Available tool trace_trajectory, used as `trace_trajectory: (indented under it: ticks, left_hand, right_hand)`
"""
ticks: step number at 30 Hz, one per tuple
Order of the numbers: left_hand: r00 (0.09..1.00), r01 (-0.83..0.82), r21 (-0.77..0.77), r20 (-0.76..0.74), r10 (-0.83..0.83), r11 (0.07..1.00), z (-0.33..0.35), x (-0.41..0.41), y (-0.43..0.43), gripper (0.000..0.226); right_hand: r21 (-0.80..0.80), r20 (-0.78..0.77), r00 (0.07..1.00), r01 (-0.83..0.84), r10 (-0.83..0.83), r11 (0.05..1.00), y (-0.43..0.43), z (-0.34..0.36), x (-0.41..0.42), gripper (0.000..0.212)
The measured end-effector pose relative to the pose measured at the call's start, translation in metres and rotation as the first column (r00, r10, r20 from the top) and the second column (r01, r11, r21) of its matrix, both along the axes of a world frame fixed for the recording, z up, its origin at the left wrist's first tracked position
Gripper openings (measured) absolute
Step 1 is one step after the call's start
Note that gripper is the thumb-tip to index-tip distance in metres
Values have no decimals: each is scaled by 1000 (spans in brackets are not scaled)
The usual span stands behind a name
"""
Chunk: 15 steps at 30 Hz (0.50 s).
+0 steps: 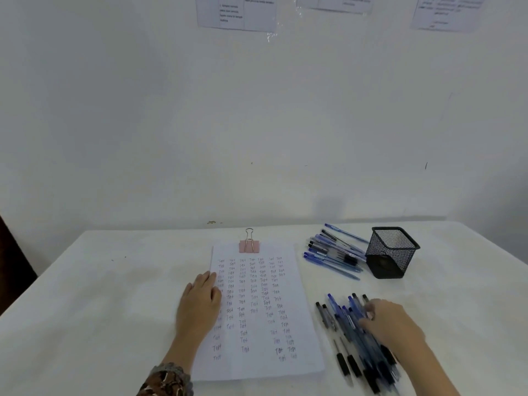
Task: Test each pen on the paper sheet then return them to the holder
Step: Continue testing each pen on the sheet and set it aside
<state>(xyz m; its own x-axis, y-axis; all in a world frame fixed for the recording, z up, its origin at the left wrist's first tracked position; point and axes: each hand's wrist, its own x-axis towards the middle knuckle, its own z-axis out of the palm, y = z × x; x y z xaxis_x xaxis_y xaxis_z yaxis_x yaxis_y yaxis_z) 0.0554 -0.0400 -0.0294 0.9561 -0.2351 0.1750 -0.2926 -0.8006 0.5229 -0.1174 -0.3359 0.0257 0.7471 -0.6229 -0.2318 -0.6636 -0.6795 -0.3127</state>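
Observation:
A white paper sheet (257, 364) filled with columns of handwritten "Test" lies in front of me, with a pink binder clip (249, 244) at its top edge. My left hand (198, 305) rests flat on the sheet's left edge, fingers apart. My right hand (391, 321) lies on the near pile of blue and black pens (347, 332) to the right of the sheet, fingers curled onto them; whether one is gripped I cannot tell. A second pile of pens (333, 254) lies further back. The black mesh pen holder (391, 252) stands upright beside that pile and looks empty.
A white cloth covers the table (114, 310), which meets a white wall at the back. Printed sheets (237, 12) are taped high on the wall. A patterned sleeve cuff (167, 380) shows at my left wrist.

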Motion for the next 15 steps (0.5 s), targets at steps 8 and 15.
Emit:
trace_trajectory:
  ticks: [8,15]
  left_hand:
    - [1000,-10,-7,12,10,1000,-2,2,-1,44]
    - [1000,-6,-27,14,6,1000,-2,1,0,44]
  right_hand:
    - [-114,81,983,-155,164,981,-21,28,47,23]
    - [-173,148,929,-315,340,933,-27,-12,119,15]
